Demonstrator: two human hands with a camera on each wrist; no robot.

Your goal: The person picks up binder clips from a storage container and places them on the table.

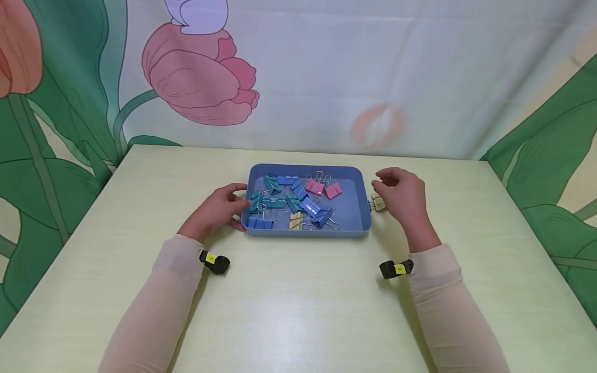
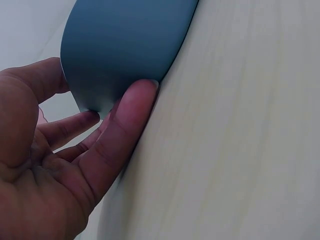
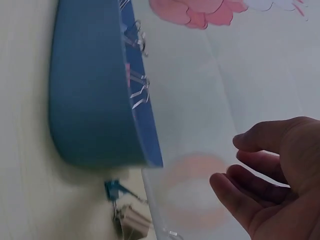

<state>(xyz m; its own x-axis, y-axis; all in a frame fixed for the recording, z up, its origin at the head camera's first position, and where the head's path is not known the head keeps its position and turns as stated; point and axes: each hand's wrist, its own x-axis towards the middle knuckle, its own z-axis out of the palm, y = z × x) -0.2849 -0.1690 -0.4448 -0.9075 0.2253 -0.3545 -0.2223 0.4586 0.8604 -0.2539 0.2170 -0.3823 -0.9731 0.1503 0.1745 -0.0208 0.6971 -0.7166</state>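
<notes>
A shallow blue tray [image 1: 352, 210] holds several binder clips in green, blue, pink and yellow. At its left end, my left hand [image 1: 219, 208] grips the wall. In the left wrist view, one digit goes over the rim of the tray [image 2: 120, 47] and another presses its outside near the table. My right hand [image 1: 406, 194] hovers beyond the right end, fingers loosely bent with nothing between them. Below it on the table, against the tray's right side, lie a yellow binder clip [image 1: 379, 201] and a teal clip [image 3: 114, 190]. The right hand partly covers the yellow one.
The pale wooden table [image 1: 289, 295] extends around the tray on all sides. Behind it hangs a white curtain [image 1: 317, 77] printed with flowers and leaves. Black wrist cameras sit on both sleeves.
</notes>
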